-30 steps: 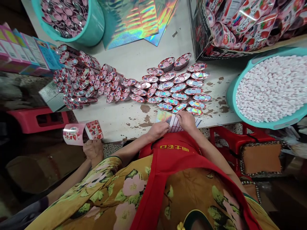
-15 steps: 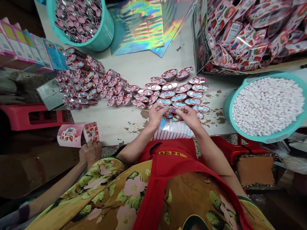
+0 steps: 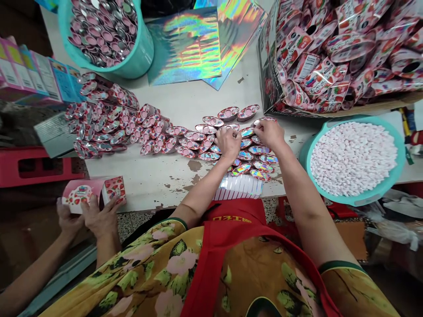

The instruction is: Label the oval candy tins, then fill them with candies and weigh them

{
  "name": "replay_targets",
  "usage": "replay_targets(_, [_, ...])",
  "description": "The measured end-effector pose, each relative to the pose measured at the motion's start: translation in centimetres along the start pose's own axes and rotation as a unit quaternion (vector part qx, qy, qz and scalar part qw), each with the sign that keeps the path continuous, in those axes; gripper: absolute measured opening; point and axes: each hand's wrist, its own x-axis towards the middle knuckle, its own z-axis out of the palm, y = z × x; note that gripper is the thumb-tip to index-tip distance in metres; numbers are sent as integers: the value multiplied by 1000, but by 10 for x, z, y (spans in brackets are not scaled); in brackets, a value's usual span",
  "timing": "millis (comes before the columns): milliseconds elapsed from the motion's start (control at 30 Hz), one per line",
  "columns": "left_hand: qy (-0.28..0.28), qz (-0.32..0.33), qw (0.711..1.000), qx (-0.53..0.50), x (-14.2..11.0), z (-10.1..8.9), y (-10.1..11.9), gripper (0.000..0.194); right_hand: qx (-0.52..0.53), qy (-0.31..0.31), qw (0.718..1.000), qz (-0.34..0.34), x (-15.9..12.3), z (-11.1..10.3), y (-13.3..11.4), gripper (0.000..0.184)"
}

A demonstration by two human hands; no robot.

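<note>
My left hand [image 3: 228, 143] is bent over the standing rows of small oval packs [image 3: 259, 150], thumb and forefinger pinched together. Beside it my right hand [image 3: 270, 133] reaches in among the same packs, its fingertips closed near a shiny-topped one. Whatever either hand grips is too small or hidden to make out. Packs near me carry rainbow foil on top; farther ones show a pink oval in a silvery top. Cut foil strips [image 3: 238, 188] lie at the table edge in front of my apron.
A teal bucket [image 3: 145, 48] holds pink-and-silver lids. Foil sheets [image 3: 185, 46] lie behind. At right stand a carton [image 3: 268, 66] of strawberry-printed packs and a teal basin [image 3: 307, 154] of small white pieces. Another person's hands [image 3: 102, 220] hold a pink box [image 3: 77, 193] at left.
My hands have moved forward and apart over the packs, from holding a small foil strip between them near the front rows. The other person now has both hands on the pink box.
</note>
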Motion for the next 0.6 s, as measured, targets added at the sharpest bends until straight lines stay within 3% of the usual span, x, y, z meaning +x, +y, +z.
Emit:
replay_targets(200, [1,-6,1000,20,3,9,-10,10,-13,0,1000,21,9,13,-2,17])
replay_targets(333, [-13,-11,1000,9,12,4,-13,15,-9,69,996,50,14,19,2,28])
replay_targets(400, [-29,27,999,-1,13,-10,-18,13,0,106,994,31,6,19,3,32])
replay_targets(500, [-82,81,993,-11,5,-49,-41,18,22,112,993,-16,-31,21,0,32])
replay_targets(600, [-146,11,988,45,-17,-93,-84,36,78,54,992,-83,-88,39,-8,28])
